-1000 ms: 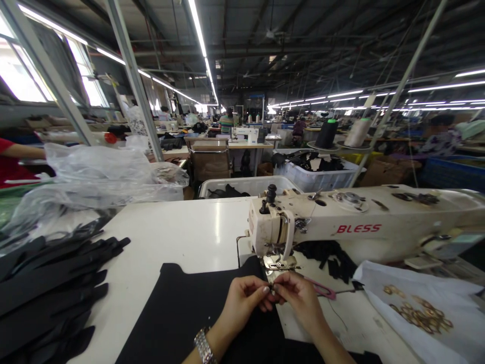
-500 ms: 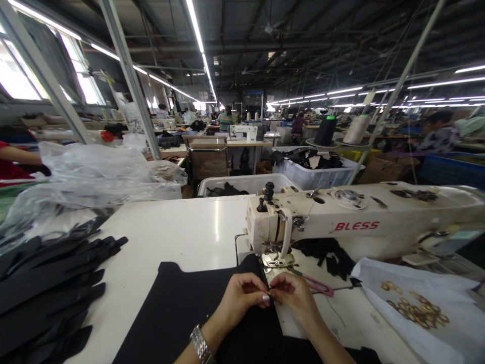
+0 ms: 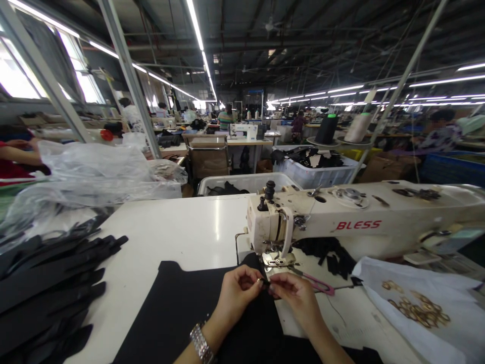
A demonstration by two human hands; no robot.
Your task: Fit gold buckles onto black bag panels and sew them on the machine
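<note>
Head view:
- Left hand and right hand are closed, pinching a small dark piece between them, probably a strap end, just below the sewing machine's presser foot.
- Black fabric lies under the left hand.
- Pink-handled scissors lie just beside the right hand.

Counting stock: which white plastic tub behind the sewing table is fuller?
The farther, right-hand tub in the head view: black pieces heaped to its rim. The nearer tub holds only a small black pile.

Tiny item in fingers mostly hidden, possibly metal.
</note>
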